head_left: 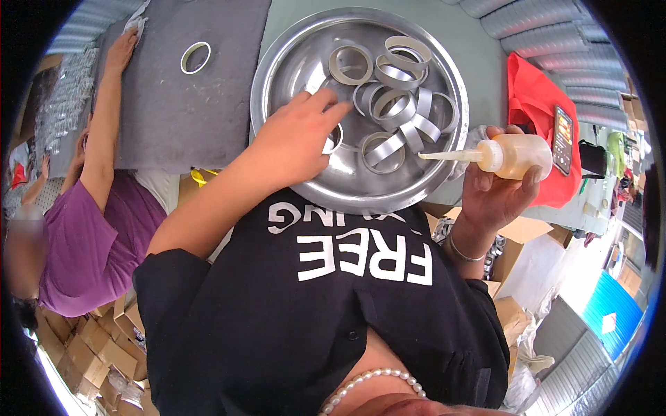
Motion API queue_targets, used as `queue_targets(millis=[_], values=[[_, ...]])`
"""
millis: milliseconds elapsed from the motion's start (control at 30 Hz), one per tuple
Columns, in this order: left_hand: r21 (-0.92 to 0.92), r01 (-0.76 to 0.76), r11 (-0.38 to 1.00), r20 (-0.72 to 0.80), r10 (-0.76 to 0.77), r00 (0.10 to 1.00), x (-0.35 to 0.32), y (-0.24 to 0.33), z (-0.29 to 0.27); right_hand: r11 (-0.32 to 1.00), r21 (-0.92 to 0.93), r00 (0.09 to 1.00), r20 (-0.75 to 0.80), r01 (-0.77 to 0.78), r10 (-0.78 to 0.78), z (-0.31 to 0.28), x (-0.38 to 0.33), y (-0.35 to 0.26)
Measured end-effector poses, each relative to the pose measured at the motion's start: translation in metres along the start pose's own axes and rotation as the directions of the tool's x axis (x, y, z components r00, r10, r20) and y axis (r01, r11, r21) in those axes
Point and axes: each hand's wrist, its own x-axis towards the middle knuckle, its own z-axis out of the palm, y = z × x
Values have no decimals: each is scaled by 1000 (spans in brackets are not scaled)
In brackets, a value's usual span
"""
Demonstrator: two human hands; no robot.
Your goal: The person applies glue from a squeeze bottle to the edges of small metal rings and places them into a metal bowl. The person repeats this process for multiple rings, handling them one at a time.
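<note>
A round metal tray (288, 182) stands in front of me with several silver rings (393, 109) heaped on its right side. My left hand (300, 135) is over the tray's left part, fingers spread and slightly blurred. Partly hidden by that hand, one ring (338, 141) shows between thumb and forefinger; whether they touch it is unclear. At the tray's right rim, my right hand (489, 197) is closed around a squeeze bottle (522, 156) of pale yellow liquid. The bottle is tilted on its side, and its long nozzle points left over the tray's edge.
One ring (195, 57) lies on the dark grey mat (215, 114) at left, where a co-worker in purple (104, 239) reaches across with a cloth. A red bag (531, 90) with a phone (562, 141) on it is at right. Cardboard boxes (97, 353) fill the lower left.
</note>
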Motion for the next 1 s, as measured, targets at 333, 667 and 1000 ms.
queue_targets(millis=[333,667,1000], values=[[-222,171,960,126,-145,981,-5,1,-3,696,-606,915,156,386,-372,18,-10,4],[-166,104,981,157,-78,984,17,3,18,689,-636,925,117,349,-361,20,-9,2],[-213,77,974,110,-54,992,3,0,11,729,-514,891,294,452,-346,8,-10,-1]])
